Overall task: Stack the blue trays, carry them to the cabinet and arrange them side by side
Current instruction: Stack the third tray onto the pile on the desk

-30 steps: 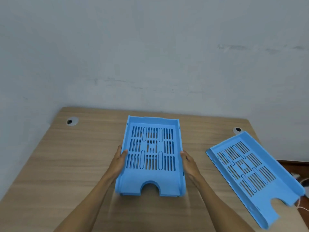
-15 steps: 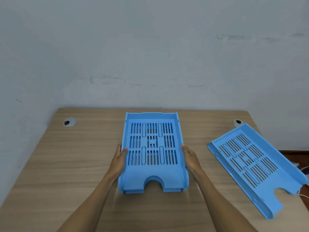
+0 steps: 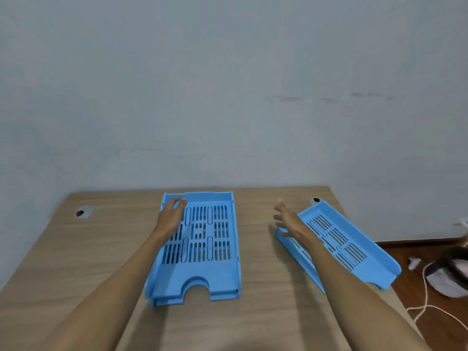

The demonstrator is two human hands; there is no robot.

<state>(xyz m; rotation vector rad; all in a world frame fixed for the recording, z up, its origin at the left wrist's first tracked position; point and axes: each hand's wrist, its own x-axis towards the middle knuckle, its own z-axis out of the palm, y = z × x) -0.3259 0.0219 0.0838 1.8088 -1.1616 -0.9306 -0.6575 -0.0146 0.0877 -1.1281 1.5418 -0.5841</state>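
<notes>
A blue slotted tray (image 3: 220, 249) lies in the middle of the wooden table (image 3: 76, 262), its cut-out end toward me; doubled edges at its near end suggest another tray nested beneath. My left hand (image 3: 171, 216) rests flat on its far left part, fingers spread near the back corner, gripping nothing. A second blue tray (image 3: 354, 244) lies angled at the table's right edge, partly overhanging it. My right hand (image 3: 288, 220) hovers open over that tray's near left rim, fingers apart, and my forearm hides part of the rim.
Two cable grommets sit in the tabletop, one at the far left (image 3: 82, 212) and one at the far right (image 3: 315, 200). A pale wall stands directly behind the table. On the floor to the right lie a white cable (image 3: 425, 300) and a blurred dark-and-white object (image 3: 448, 277).
Both hands let go of the middle tray's sides. The left hand slid to its far left corner; the right hand swung right to the angled tray. The view tilted upward.
</notes>
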